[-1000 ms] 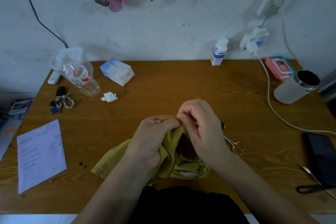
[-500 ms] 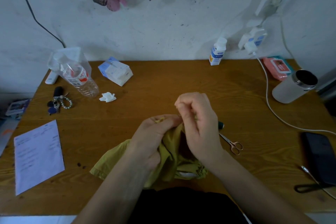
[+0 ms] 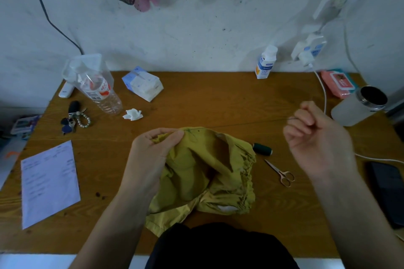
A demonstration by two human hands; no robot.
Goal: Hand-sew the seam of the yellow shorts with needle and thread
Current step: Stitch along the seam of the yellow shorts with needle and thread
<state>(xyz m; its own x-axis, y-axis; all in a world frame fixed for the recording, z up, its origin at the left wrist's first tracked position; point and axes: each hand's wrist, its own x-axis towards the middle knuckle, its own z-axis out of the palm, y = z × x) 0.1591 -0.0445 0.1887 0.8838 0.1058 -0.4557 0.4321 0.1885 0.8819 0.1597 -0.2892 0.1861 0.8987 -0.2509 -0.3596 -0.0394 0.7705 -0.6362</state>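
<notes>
The left hand [image 3: 156, 148] pinches the shorts [image 3: 205, 172] at their 11 o'clock edge, mid-table [image 3: 207, 102]. Thread [image 3: 240, 124] runs taut toward 3 o'clock to the right hand [image 3: 314, 140], raised, fingers closed on the needle [image 3: 291, 118]. Spool [image 3: 262, 149] and scissors [image 3: 281, 172] lie just beside the cloth; bare wood beyond.

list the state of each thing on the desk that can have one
yellow shorts: crumpled, seam edge pinched by left hand
thread: taut between shorts and right hand
needle: too small to tell
scissors: closed, lying flat
thread spool: on its side
steel cup: uncapped
plastic bottle: tilted
</notes>
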